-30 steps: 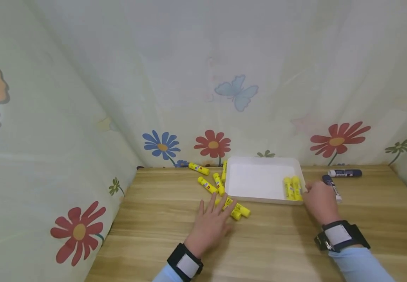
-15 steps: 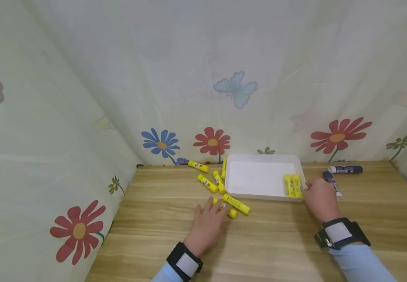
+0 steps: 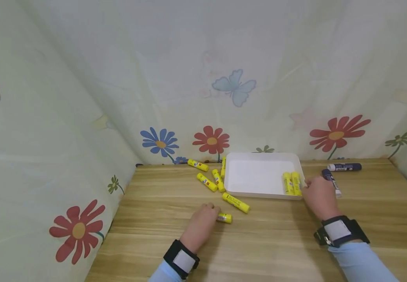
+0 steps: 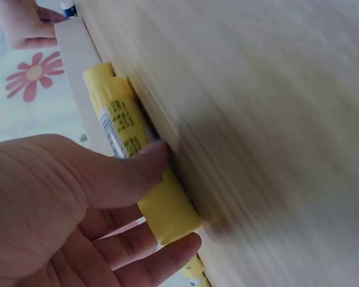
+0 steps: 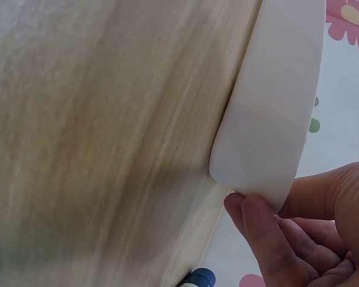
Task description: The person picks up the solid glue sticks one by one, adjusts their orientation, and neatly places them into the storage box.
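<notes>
My left hand (image 3: 200,226) pinches a yellow glue stick (image 3: 225,217) between thumb and fingers, low over the wooden table. In the left wrist view, the thumb lies across this glue stick's printed label (image 4: 118,119). My right hand (image 3: 320,197) holds the right end of a white tray (image 3: 252,172); in the right wrist view, thumb and fingers pinch the corner of its wall (image 5: 263,119). Two yellow glue sticks stand side by side in the tray's right end, one of them (image 3: 296,184) close to the right wall. Another yellow glue stick (image 3: 236,202) lies just in front of the tray.
Left of the tray lie several more yellow glue sticks, among them one (image 3: 207,182) at an angle and one (image 3: 198,165) near the back edge. Two dark blue and white glue sticks, one (image 3: 345,167) at the back, lie to the right. A flowered curtain (image 3: 175,98) hangs behind.
My left hand, earlier spread over the glue sticks, has drawn one toward me and now pinches it, apart from the one beside it. My right hand stays at the tray.
</notes>
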A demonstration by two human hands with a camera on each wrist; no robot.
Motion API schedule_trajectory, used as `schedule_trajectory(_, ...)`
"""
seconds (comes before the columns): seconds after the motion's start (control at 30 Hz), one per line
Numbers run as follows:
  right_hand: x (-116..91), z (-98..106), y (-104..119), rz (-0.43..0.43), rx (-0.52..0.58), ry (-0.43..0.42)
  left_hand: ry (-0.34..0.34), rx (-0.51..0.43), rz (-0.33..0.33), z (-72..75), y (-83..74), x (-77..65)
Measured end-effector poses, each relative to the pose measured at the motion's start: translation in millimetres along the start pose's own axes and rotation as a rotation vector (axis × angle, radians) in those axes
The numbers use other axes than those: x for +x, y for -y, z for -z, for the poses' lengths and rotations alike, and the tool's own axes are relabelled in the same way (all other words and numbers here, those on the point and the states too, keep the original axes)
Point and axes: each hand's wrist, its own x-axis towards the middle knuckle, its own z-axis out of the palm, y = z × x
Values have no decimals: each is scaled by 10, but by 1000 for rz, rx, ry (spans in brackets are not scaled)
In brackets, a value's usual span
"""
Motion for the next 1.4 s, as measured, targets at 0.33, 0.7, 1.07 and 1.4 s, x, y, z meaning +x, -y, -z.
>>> schedule_trajectory(0.33,-22,24,-6,3,-12,-8,60,-178,34,89,18,8)
schedule_trajectory(0.7,-28,26,-20,-5,-26,9,-62,-426,54,486,-67,10)
schedule_trajectory(1.07,-32,7,-33,53,-35,-57,-275,-603,98,640,-195,217)
schedule_trajectory(1.4,-7,-11,7,12,-36,-18,-497,-825,130,718,-342,527)
